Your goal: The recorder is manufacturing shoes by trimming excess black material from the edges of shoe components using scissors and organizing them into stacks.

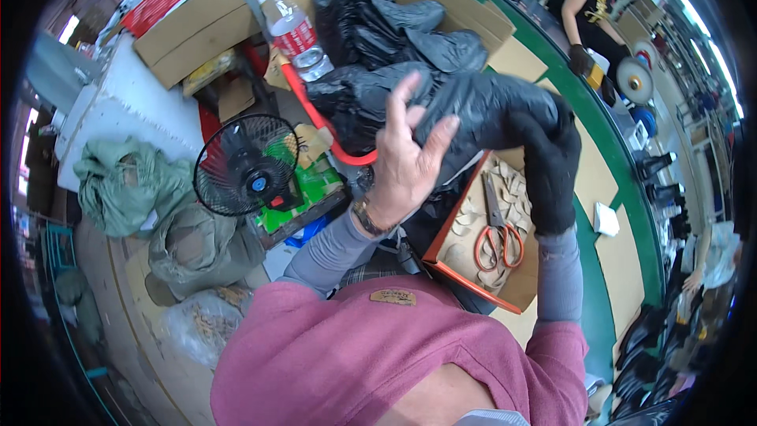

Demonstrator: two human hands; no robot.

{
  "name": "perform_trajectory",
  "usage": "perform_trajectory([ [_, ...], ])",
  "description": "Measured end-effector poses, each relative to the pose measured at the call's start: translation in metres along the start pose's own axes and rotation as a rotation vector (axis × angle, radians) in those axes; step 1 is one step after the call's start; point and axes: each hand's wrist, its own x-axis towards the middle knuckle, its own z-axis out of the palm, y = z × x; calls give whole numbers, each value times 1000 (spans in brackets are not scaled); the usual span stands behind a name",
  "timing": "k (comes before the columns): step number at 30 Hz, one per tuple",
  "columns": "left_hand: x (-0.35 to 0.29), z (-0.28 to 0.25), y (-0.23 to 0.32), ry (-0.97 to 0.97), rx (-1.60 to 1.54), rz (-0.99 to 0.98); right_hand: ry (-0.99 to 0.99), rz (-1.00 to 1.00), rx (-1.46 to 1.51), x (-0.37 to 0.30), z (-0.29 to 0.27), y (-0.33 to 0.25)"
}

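Note:
My left hand (410, 154) is bare, its fingers spread apart and nothing in its grip. It is raised beside a long bundle wrapped in black plastic (489, 106). The right end of that bundle is in my right hand (550, 170), which wears a black glove and has its fingers wrapped round it. What the plastic covers is hidden. Below the bundle stands an orange-edged cardboard box (451, 230) of beige scraps (467, 221). Scissors with orange handles (497, 229) lie on the scraps. More black plastic-wrapped bundles (378, 24) fill a large carton beyond my hands.
A clear bottle with a red label (296, 35) stands by the carton. To the left are a black fan (248, 170) and green cloth sacks (130, 185). A green-edged bench (631, 181) curves along the right. A person (595, 12) in dark gloves works near a grinding wheel (635, 79).

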Motion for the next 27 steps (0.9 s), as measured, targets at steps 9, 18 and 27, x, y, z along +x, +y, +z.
perform_trajectory([
  [9, 73, -72, -35, 131, 505, 438, -126, 64, -18, 120, 94, 85],
  [18, 33, -80, -113, 139, 425, 352, -119, -196, -490, 81, 134, 114],
  [27, 23, -82, -140, 223, 446, 350, -33, -565, -678, 76, 151, 150],
])
